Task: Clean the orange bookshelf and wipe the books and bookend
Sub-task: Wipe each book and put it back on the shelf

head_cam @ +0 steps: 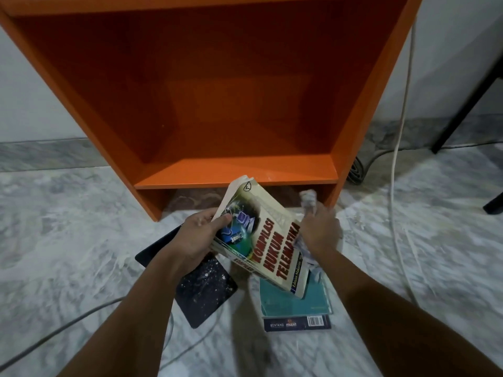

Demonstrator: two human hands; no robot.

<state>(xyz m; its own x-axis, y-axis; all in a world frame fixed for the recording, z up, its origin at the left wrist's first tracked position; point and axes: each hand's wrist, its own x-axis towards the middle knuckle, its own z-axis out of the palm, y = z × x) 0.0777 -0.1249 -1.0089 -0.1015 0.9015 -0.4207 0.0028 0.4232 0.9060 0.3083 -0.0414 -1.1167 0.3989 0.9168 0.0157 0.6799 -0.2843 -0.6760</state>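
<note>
The orange bookshelf [212,85] stands in front of me on the floor, nothing on its shelf. My left hand [194,239] grips a cream book [268,235] with red title letters, tilted above the floor. My right hand [321,229] holds a crumpled white cloth [309,200] against the book's right edge. Below it lie a teal book [294,302] stacked on a dark blue book [296,323]. A black bookend [202,289], speckled with dust, lies flat on the floor under my left forearm.
The floor is pale marble tile [68,240]. A white cable [397,148] hangs down right of the shelf and runs across the floor. A black table leg [462,104] stands at the right. Grey cables [81,319] cross the floor at the lower left.
</note>
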